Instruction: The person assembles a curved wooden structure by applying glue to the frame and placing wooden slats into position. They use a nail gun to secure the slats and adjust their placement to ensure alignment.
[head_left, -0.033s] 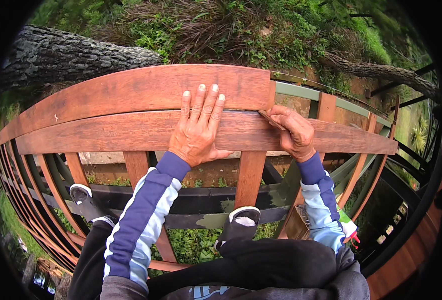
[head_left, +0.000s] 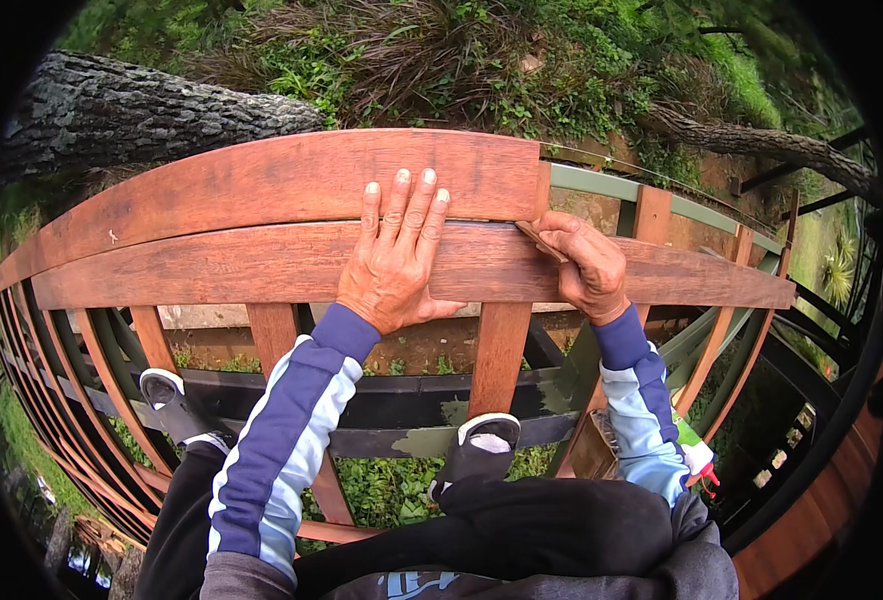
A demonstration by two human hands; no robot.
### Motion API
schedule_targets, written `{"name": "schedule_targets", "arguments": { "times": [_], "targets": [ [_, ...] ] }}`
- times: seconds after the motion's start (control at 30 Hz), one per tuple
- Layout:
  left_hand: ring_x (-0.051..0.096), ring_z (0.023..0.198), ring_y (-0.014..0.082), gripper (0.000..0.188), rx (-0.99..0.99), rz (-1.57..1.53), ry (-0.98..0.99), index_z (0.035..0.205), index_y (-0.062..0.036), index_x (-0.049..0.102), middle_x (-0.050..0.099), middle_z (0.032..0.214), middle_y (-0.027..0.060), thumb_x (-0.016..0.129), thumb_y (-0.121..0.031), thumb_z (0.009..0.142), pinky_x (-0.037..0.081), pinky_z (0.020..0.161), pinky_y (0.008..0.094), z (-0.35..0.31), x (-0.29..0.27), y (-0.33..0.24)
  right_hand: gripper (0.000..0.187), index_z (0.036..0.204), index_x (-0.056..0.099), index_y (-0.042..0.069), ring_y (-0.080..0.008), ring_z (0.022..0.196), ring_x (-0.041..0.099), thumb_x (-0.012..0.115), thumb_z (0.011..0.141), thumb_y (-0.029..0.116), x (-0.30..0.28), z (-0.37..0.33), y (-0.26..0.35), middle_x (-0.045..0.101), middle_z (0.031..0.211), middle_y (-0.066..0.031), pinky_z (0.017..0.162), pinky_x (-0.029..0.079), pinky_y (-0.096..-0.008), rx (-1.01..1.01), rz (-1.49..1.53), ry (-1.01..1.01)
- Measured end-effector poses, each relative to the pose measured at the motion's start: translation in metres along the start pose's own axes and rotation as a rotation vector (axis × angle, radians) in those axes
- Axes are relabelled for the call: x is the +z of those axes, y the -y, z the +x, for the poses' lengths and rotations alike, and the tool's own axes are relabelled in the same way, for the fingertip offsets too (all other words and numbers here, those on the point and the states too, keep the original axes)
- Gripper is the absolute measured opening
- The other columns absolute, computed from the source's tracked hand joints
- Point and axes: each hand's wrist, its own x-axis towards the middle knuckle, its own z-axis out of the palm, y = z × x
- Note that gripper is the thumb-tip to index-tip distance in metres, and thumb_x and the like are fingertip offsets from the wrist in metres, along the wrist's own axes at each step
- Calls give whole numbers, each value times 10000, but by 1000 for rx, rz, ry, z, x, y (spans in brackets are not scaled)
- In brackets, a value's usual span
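Note:
My left hand (head_left: pixel 392 255) lies flat with fingers apart across the near reddish-brown plank (head_left: pixel 212 265), its fingertips reaching onto the far plank (head_left: pixel 282 180). A narrow gap runs between the two planks. Right of it, my right hand (head_left: pixel 592 265) pinches a thin strip of wood (head_left: pixel 540 240) between thumb and fingers. The strip is tilted, and its tip meets the gap close to the far plank's right end. Part of the strip is hidden inside my fingers. Both planks lie over wooden cross slats (head_left: pixel 502 355).
Dark metal beams (head_left: pixel 392 400) run below the slats, with plants and soil beneath. My shoes (head_left: pixel 477 450) rest among the beams. Beside my right forearm is a green and white container with a red tip (head_left: pixel 700 460). A thick tree trunk (head_left: pixel 162 105) stands at far left.

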Motion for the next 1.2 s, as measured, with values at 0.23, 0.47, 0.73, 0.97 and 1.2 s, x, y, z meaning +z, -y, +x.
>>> {"name": "schedule_targets", "arguments": {
  "times": [0.23,0.47,0.73,0.97,1.2],
  "targets": [
    [168,1450,414,1239,5,1,-21,1454,49,314,246,1539,245,816,-605,529,90,1186,546,0,1,-1,332,886,616,-47,-279,805,691,509,618,-211,1,4,0,679,885,-167,711,549,-315,10,0,29],
    [163,1454,406,1258,6,13,-21,1462,45,300,240,1546,234,802,-618,518,93,1186,546,1,1,0,284,875,610,-22,-293,826,679,567,640,-175,3,9,0,676,909,-155,709,552,-331,18,-30,43],
    [146,1460,397,1273,7,17,-12,1471,38,284,228,1552,227,797,-629,517,82,1188,543,1,2,0,247,849,602,-3,-288,827,671,607,657,-159,6,10,1,673,895,-132,704,550,-341,47,1,16],
    [137,1461,403,1275,16,57,8,1478,29,277,216,1554,235,786,-654,530,77,1187,541,0,3,1,258,857,588,-1,-287,799,653,604,660,-167,10,8,-3,657,872,-123,690,541,-341,38,36,10],
    [147,1456,416,1239,46,124,-17,1468,44,288,222,1547,255,725,-710,587,88,1178,548,1,6,3,244,834,569,-11,-290,807,656,542,660,-181,11,8,-6,646,852,-133,714,536,-336,32,72,15]
  ]
}}
